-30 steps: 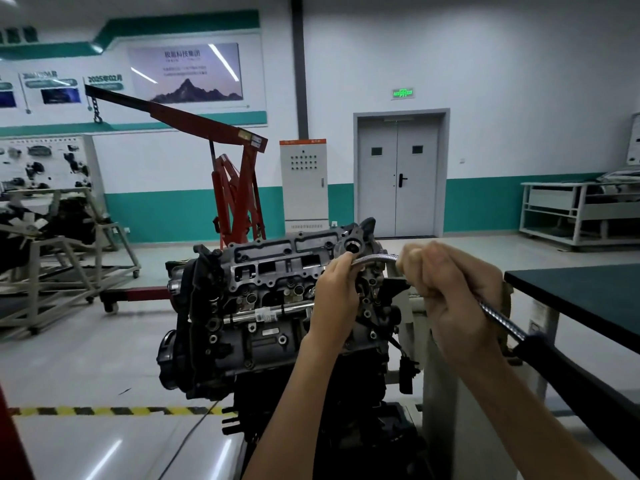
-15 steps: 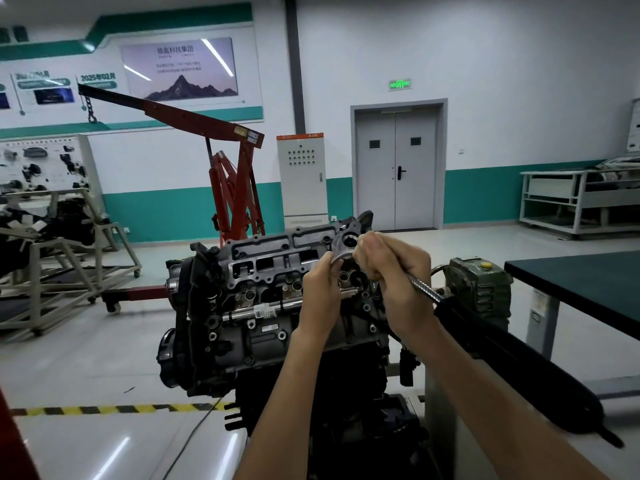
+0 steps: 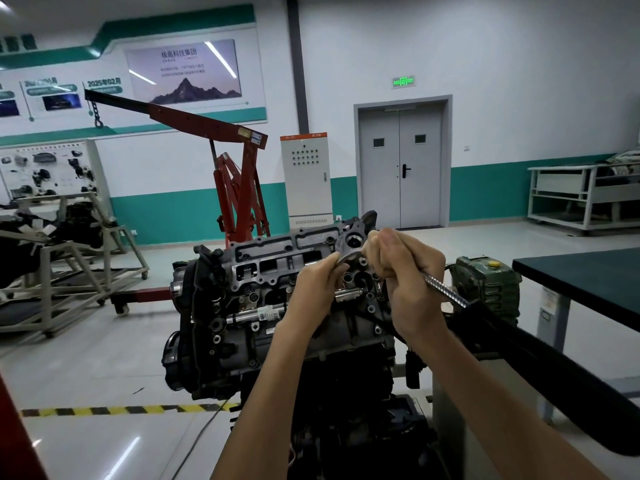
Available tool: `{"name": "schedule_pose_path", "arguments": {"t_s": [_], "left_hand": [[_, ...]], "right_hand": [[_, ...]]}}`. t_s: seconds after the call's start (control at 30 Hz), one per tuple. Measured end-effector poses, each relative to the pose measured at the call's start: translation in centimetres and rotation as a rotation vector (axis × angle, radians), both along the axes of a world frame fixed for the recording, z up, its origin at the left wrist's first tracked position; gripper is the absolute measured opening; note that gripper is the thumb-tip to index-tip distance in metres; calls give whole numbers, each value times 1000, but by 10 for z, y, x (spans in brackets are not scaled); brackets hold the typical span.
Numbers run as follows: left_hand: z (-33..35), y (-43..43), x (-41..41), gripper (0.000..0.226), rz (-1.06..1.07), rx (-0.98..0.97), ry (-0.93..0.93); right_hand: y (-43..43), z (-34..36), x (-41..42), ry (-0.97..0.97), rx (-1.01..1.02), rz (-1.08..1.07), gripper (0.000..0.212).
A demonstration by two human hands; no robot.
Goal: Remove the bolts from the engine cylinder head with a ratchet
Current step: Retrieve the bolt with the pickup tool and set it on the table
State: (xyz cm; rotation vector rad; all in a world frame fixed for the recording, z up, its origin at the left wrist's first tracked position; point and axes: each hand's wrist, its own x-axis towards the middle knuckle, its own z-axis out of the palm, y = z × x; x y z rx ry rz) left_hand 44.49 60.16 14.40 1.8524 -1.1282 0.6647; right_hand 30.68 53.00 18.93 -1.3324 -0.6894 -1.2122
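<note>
Left hand and right hand meet at the right end of the cylinder head, which stands on its mount in the middle of the workshop floor. Behind it are a red hoist, a pale cabinet and a double door. A dark-topped bench and a green gearbox stand to my right. My left hand pinches the silvery front end of the ratchet. My right hand is curled tight round its shaft, and the black handle trails off rightward. My fingers hide its tip.

cylinder head: dull grey cast metal, rough; ratchet: bright ribbed metal shaft, matt black grip; floor: glossy.
</note>
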Motion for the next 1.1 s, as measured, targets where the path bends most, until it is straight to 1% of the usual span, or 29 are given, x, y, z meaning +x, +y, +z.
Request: {"name": "schedule_pose_path", "arguments": {"t_s": [0.13, 0.37, 0.43, 0.5, 0.57, 0.63, 0.73, 0.83, 0.9, 1.0, 1.1], "left_hand": [[13, 8, -1, 26, -9, 40, -28], [42, 15, -9, 26, -41, 82, -105], [47, 15, -13, 24, -39, 81, -117], [51, 14, -18, 23, -59, 68, -123], [55, 14, -26, 22, -101, 54, -132], [61, 12, -34, 19, -149, 51, -141], [66, 11, -41, 8, -196, -3, -70], [61, 19, -34, 13, -180, -52, 60], [48, 25, -25, 16, -123, -29, 123], [16, 24, -12, 22, 11, 44, 169], [-14, 15, -2, 28, 63, 45, 254]], "right_hand": [[4, 12, -4, -7, -1, 20, 36], [11, 29, -15, -98, -27, -19, 33], [9, 32, -14, -69, -62, -20, 33], [5, 34, -12, -2, -80, -16, 29], [4, 37, -8, 70, -55, 0, 28], [5, 42, -5, 84, -3, 20, 30], [3, 47, -6, 17, 55, 33, 35], [-5, 51, -11, -57, 77, 49, 38], [-10, 54, -16, -94, 95, 63, 39], [-15, 59, -23, -160, 103, 80, 42], [-25, 62, -35, -214, 105, 94, 45]]}}
